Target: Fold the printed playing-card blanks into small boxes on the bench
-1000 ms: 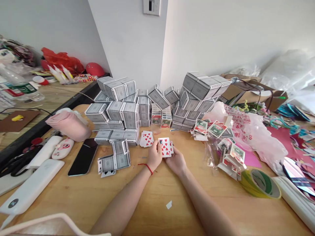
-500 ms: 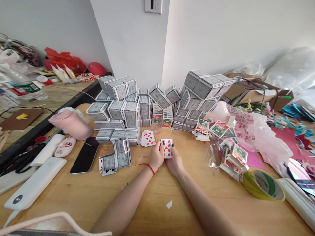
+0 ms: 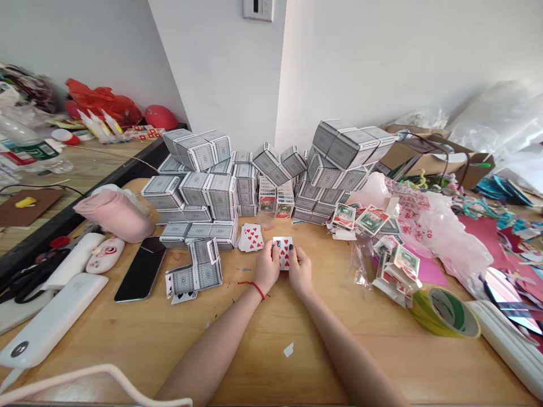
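Between my two hands is a playing card [image 3: 284, 258], face toward me with red hearts; whether more cards lie behind it I cannot tell. My left hand [image 3: 267, 267], with a red string on its wrist, grips the left edge. On the right edge my right hand [image 3: 300, 271] closes, thumb on the face. Just left of them a small pile of face-up cards [image 3: 251, 237] lies on the table. Farther left sits a folded-card piece [image 3: 198, 270] with a grey patterned back, loose cards under it. Grey card blocks [image 3: 210, 192] are stacked behind.
Leaning card blocks [image 3: 354, 147] rise at the back right. Opened card boxes [image 3: 401, 268] and a yellow tape roll [image 3: 445, 312] lie on the right. A black phone [image 3: 139, 271] and a white power bank [image 3: 53, 319] are on the left. A paper scrap [image 3: 288, 349] lies in front.
The view has shifted slightly, so things sit a little farther left. My right hand's grip has moved slightly along the card's edge; both hands still hold it.
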Available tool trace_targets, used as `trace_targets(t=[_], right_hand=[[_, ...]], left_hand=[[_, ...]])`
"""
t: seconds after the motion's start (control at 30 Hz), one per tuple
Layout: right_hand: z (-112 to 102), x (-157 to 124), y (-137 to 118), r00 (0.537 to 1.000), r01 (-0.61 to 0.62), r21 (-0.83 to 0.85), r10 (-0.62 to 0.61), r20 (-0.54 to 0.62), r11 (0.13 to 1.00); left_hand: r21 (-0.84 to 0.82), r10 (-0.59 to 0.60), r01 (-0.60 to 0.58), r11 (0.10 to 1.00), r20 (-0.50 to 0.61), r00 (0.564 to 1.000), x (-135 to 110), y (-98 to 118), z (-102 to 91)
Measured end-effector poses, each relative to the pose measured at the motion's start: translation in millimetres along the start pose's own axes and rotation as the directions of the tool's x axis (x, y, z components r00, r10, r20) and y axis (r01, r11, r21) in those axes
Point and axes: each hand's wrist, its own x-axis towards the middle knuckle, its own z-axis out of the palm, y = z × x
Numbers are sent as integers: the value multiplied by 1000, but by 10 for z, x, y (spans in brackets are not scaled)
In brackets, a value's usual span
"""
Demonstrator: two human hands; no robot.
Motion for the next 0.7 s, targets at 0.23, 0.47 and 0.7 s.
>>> trace_targets(t=[0.23, 0.47, 0.7], right_hand=[[-72, 79, -25, 988, -78, 285, 37, 147, 955], [-59, 72, -36, 985, -109, 390, 47, 164, 914], [-80, 78, -22, 979, -101, 364, 28, 202, 926]], left_hand=[[-107, -6, 9, 994, 33, 999, 17, -5, -22], [-183, 51, -49, 982, 3, 999, 16, 16, -32], [-192, 32, -32, 981, -2, 999, 43, -18, -19]])
